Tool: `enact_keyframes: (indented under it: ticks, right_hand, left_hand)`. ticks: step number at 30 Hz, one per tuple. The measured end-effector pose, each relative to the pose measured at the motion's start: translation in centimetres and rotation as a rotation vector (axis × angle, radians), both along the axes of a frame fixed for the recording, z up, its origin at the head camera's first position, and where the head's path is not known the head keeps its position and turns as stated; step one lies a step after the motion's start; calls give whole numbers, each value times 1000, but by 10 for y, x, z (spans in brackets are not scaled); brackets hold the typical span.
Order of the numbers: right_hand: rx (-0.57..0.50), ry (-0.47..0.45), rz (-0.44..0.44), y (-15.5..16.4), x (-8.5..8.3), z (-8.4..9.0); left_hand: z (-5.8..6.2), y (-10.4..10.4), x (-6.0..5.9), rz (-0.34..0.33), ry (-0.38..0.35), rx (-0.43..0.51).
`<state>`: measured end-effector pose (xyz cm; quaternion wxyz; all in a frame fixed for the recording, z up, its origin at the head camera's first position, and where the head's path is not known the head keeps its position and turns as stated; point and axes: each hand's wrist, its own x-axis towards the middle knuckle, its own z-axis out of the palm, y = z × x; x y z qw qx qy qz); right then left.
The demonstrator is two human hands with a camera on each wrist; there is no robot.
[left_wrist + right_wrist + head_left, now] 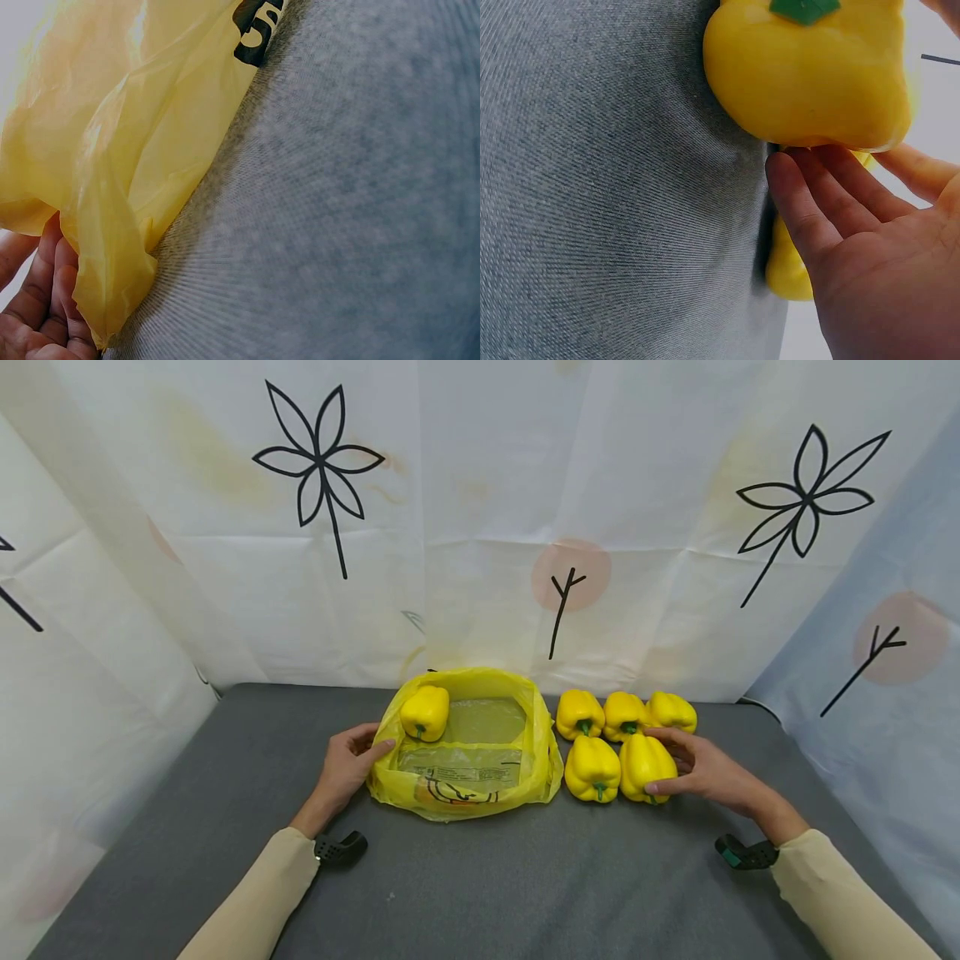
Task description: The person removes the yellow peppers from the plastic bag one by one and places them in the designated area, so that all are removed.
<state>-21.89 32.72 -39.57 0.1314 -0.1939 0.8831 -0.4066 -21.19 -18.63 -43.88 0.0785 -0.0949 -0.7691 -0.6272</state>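
An open yellow plastic bag (465,777) lies on the grey table (525,877) with one yellow bell pepper (425,712) inside, at its back left. My left hand (352,764) grips the bag's left rim, thumb on the plastic. In the left wrist view the bag (127,112) folds over my fingers (37,300). Several more yellow peppers sit in two rows right of the bag. My right hand (686,767) holds the front right pepper (643,764), thumb in front, fingers over its top. In the right wrist view that pepper (810,75) rests against my right hand (855,225).
White cloth walls printed with flowers (480,527) close in the table at the back and both sides. The other front-row pepper (592,767) touches the held one. Three peppers (625,715) stand in the row behind. Another pepper (784,270) shows behind my fingers.
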Motion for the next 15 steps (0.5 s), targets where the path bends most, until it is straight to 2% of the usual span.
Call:
enact_keyframes:
  ticks: [15]
  right_hand:
    - [-1,-23,-47,-1,0,-6]
  left_hand:
    - [-1,0,0,-4,6,1]
